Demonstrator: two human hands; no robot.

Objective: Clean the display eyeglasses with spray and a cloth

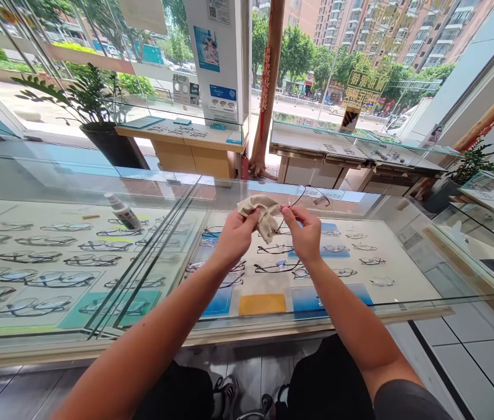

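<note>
A crumpled beige cleaning cloth [262, 210] is pinched in my left hand [234, 234], thumb pressed onto it. My right hand [304, 234] is closed at the cloth's right edge, holding a pair of eyeglasses. One thin dark temple of the eyeglasses [300, 196] sticks up beyond my fingers; the cloth and fingers hide most of the frame. Both hands are held above the glass top of a display case [398, 204]. Beneath the glass lie rows of spectacles, such as a dark-rimmed pair [275, 267].
A white spray bottle [123, 211] stands on the glass counter to the left. Inside the case are blue cards and a yellow-orange cloth [262, 304]. Farther off are a potted plant [107, 128], another display cabinet [194, 154] and a wooden trunk [268, 87] before the windows.
</note>
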